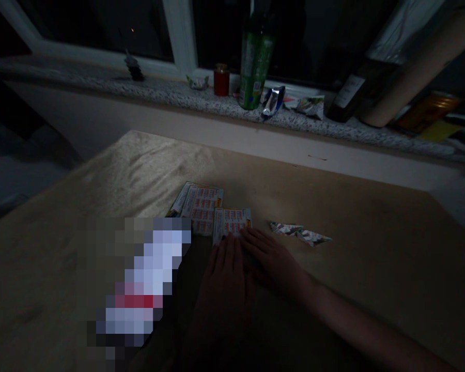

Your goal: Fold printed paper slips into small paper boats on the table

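Both of my hands lie flat on a wooden table in dim light. My left hand has its fingers stretched out and pressed on the lower edge of a small printed paper slip. My right hand rests beside it, fingers extended, touching the same slip at its right corner. A stack of similar printed slips lies just beyond to the left. Two folded paper triangles sit to the right of my right hand.
A blurred-out patch covers something on the table's left. Behind runs a speckled window sill with a green bottle, a red jar, crumpled wrappers, a dark bottle and a cardboard tube.
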A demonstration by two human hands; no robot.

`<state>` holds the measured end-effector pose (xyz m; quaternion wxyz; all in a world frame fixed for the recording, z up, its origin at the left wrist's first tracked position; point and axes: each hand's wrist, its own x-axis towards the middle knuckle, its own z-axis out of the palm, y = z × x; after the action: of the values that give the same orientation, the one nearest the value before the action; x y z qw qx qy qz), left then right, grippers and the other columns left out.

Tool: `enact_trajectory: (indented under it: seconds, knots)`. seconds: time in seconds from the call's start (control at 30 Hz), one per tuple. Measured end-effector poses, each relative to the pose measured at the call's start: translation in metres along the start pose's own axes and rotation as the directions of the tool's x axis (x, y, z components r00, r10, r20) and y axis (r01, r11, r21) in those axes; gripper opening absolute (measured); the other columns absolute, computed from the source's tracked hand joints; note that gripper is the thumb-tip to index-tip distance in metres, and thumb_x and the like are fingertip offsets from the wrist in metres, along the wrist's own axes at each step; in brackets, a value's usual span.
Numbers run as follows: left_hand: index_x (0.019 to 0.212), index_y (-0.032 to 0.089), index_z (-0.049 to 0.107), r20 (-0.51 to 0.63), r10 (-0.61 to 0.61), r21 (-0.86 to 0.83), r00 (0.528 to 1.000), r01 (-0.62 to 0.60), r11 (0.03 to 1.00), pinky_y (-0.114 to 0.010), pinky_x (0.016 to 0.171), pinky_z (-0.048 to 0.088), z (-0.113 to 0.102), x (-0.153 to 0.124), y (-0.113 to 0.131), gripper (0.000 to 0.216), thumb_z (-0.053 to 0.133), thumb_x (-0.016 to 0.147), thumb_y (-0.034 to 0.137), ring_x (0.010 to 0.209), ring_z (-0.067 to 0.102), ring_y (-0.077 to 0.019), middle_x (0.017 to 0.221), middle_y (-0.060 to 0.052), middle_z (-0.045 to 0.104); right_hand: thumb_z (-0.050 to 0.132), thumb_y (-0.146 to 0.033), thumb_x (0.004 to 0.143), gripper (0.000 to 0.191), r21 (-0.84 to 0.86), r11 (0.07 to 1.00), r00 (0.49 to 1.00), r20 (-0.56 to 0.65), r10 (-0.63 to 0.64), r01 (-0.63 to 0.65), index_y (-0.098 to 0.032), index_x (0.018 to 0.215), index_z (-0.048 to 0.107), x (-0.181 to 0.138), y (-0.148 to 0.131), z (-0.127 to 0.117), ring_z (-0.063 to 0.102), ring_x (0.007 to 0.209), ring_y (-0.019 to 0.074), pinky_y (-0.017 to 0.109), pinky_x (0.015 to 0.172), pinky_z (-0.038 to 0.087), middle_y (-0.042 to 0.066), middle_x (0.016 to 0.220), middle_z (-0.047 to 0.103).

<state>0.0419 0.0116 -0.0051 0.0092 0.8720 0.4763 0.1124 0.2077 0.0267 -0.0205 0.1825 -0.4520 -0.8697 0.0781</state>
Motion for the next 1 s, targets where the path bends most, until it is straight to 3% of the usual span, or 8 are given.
enact_trajectory:
  seconds: [0.2,0.43,0.63,1.0]
  knots:
    - [0.127,0.005,0.048,0.015,0.028,0.016,0.999,-0.028,0.999,-0.046,0.103,0.033,-0.001,-0.011,0.012,0.052,0.036,0.089,0.038,0.125,0.042,-0.0294,0.135,-0.018,0.047,0.055,-0.021,0.084,0.053,0.002,1.000,1.000,0.017,-0.013,0.013,-0.015,0.134,0.042,-0.023,-0.001,0.000,0.031,0.133,0.0231,0.044,0.107,0.034,0.012,0.140,0.041]
    - [0.135,0.006,0.040,0.009,0.130,0.066,0.991,-0.130,0.989,-0.050,0.105,0.026,-0.006,-0.022,0.010,0.072,0.040,0.084,0.057,0.132,0.029,-0.0338,0.144,-0.019,0.033,0.057,-0.023,0.083,0.057,0.044,0.999,0.999,0.043,-0.004,0.002,-0.015,0.136,0.039,-0.050,-0.012,-0.010,0.030,0.133,0.0226,0.043,0.108,0.031,0.010,0.142,0.040]
    - [0.138,0.007,0.035,0.047,0.254,0.034,0.966,-0.255,0.966,-0.048,0.108,0.022,0.001,-0.027,0.020,0.076,0.044,0.082,0.058,0.134,0.025,-0.0320,0.147,-0.016,0.026,0.056,-0.020,0.083,0.058,0.048,0.997,0.994,0.094,0.053,-0.058,-0.015,0.138,0.037,-0.075,-0.025,-0.021,0.029,0.134,0.0225,0.043,0.110,0.029,0.009,0.144,0.037]
    - [0.140,0.008,0.030,0.132,0.448,-0.139,0.884,-0.431,0.892,-0.044,0.109,0.022,0.005,-0.024,0.033,0.064,0.034,0.092,0.051,0.135,0.023,-0.0278,0.147,-0.016,0.027,0.055,-0.025,0.086,0.051,0.023,0.986,0.983,0.082,0.163,-0.165,-0.016,0.134,0.043,-0.121,-0.033,-0.035,0.031,0.133,0.0220,0.043,0.110,0.029,0.009,0.143,0.038]
